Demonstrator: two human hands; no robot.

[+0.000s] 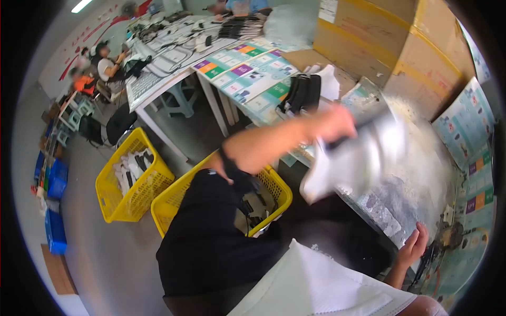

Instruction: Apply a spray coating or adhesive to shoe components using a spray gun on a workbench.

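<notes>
The left hand (337, 124) grips a blurred, light, pliable white-grey piece (358, 158), fingers closed on its upper edge; the right hand (414, 245) rests spread on the tabletop (416, 184).

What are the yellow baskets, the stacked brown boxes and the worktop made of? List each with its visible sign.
Yellow lattice baskets: likely moulded plastic, judging by the uniform bright colour and open grid walls. Large brown boxes: corrugated cardboard by the look, matte, with yellow tape strips. Grey worktop: unclear, perhaps metal or a laminate, dull sheen, mottled with worn patches and whitish powdery residue.
</notes>
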